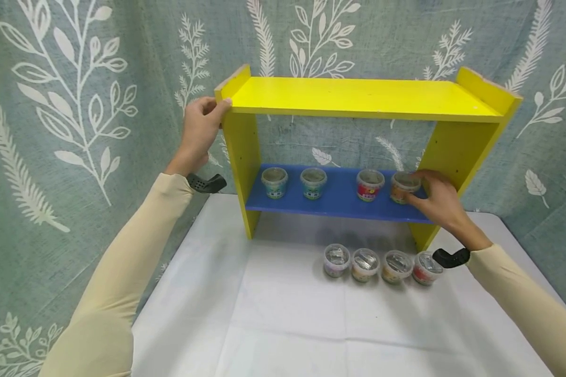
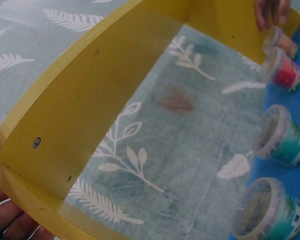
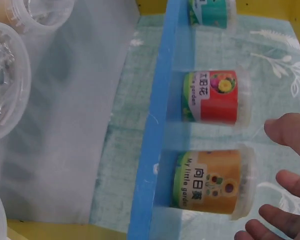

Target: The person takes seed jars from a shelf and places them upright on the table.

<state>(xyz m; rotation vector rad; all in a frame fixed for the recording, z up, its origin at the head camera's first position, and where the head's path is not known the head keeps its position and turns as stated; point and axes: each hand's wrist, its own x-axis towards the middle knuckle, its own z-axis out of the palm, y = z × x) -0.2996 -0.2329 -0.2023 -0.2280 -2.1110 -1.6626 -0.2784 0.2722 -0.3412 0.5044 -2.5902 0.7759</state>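
Note:
My left hand (image 1: 206,116) grips the top left corner of a yellow shelf unit (image 1: 358,97), fingers curled over its edge; the left wrist view shows those fingers (image 2: 4,219) under the yellow board (image 2: 85,110). My right hand (image 1: 420,192) reaches onto the blue lower shelf (image 1: 339,201) at its right end. Its spread fingers (image 3: 292,182) hover right by the lid of an orange-labelled cup (image 1: 403,187) (image 3: 210,182), with a small gap showing. A red cup (image 1: 370,184) (image 3: 212,97) and two teal cups (image 1: 313,183) (image 1: 274,182) stand to its left.
Several clear-lidded cups (image 1: 379,264) stand in a row on the white table (image 1: 287,324) in front of the shelf's right leg. A leaf-patterned curtain (image 1: 75,104) hangs close behind and to the left.

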